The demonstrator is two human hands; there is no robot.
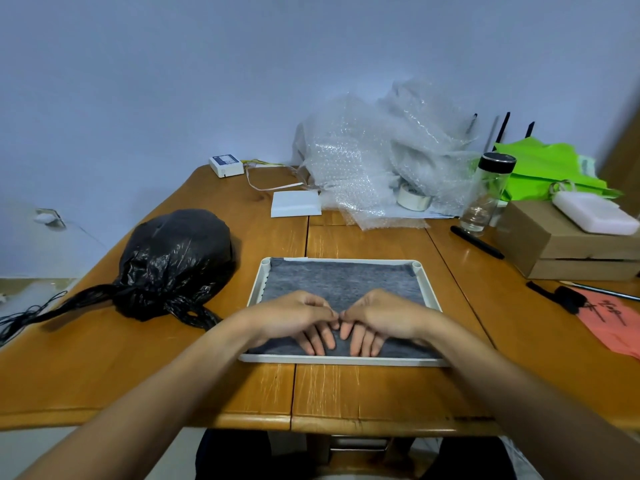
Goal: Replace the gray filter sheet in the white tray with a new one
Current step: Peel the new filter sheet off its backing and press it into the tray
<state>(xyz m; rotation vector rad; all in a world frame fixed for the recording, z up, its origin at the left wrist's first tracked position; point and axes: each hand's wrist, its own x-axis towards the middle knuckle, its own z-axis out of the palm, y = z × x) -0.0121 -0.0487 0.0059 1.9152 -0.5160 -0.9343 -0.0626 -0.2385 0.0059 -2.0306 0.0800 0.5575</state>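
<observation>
A white rectangular tray [254, 292] lies on the wooden table in front of me. A gray felt filter sheet [341, 278] fills it from edge to edge. My left hand [298, 317] and my right hand [379, 318] both rest on the near half of the sheet, side by side. Their thumbs and forefingers meet in the middle and the other fingers lie flat, pointing toward me. Neither hand holds anything. The sheet's near middle is hidden under my hands.
A tied black plastic bag [173, 265] sits left of the tray. Behind it lie a white pad [294, 204], bubble wrap [374, 157], a tape roll [414, 199] and a glass bottle [486, 195]. Cardboard boxes [561, 247], a black pen [476, 242] and pink paper [613, 323] are at right.
</observation>
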